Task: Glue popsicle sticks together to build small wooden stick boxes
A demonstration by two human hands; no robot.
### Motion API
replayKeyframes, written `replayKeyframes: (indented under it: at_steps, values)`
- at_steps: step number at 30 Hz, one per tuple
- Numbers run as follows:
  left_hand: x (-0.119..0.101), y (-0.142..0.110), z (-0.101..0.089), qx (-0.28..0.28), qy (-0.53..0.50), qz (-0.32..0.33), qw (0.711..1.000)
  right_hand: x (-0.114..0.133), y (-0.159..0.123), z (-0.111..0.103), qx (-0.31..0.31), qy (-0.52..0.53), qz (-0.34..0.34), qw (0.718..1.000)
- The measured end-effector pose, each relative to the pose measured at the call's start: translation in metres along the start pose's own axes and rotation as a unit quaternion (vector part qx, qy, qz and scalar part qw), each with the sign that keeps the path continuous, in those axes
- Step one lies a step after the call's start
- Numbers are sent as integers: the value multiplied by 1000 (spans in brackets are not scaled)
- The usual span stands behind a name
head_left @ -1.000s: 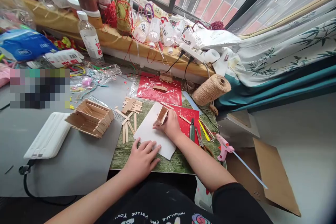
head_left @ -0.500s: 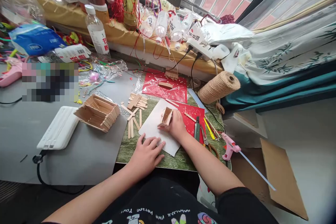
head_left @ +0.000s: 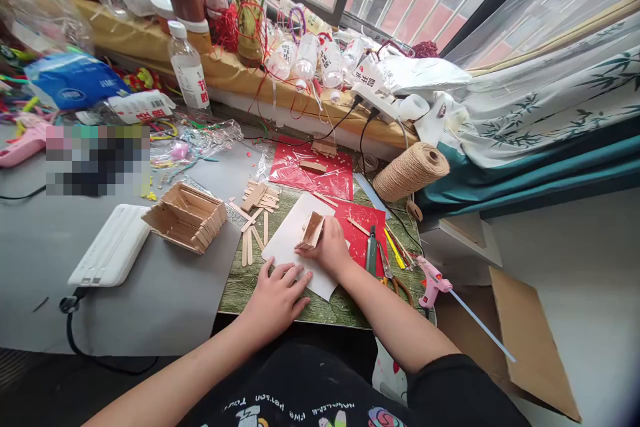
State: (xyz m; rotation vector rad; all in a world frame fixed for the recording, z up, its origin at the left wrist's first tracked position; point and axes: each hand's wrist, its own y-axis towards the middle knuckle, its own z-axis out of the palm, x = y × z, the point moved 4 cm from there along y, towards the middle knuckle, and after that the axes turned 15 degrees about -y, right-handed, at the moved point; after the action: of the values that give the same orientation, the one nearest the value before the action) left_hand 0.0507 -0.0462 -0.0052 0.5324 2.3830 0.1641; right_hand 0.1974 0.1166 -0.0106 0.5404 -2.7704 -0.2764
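Note:
My right hand (head_left: 330, 245) is closed around the right side of a small open box made of craft sticks (head_left: 311, 229). The box is over a sheet of white paper (head_left: 285, 230), tilted so that its hollow inside shows. My left hand (head_left: 281, 293) lies flat with fingers spread on the near left edge of the paper and the green mat (head_left: 240, 293), holding nothing. Loose craft sticks (head_left: 247, 247) lie left of the paper. A larger craft-stick box (head_left: 187, 217) with a divider stands farther left on the grey table.
A white power bank (head_left: 107, 245) lies at left. Red sheets (head_left: 360, 250), a dark green tube (head_left: 371, 250), scissors (head_left: 393, 280) and a yellow cutter (head_left: 395, 250) lie right of the paper. A pink glue gun (head_left: 433, 283) sits at the mat's right edge, below a twine spool (head_left: 413, 170).
The small craft-stick box has shifted slightly left and tilted more in my right hand. My left hand stays nearly in place; the whole view has moved a little.

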Motion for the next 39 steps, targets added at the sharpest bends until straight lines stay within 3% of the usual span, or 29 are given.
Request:
replayKeyframes:
  at_steps: [5, 15, 26, 30, 39]
  values:
    - [2, 0, 2, -2, -4, -2, 1000, -12, 9, -3, -12, 1, 68, 998]
    - [1, 1, -1, -3, -11, -5, 1000, -15, 7, 2, 20, 100, 55, 993]
    - [1, 3, 1, 1, -1, -11, 1000, -4, 2, -11, 20, 60, 71, 995]
    - [2, 2, 1, 8, -4, -13, 1000, -2, 3, -9, 38, 74, 45, 996]
    - [-2, 5, -1, 5, -7, -8, 1000, -3, -3, -6, 31, 63, 72, 995]
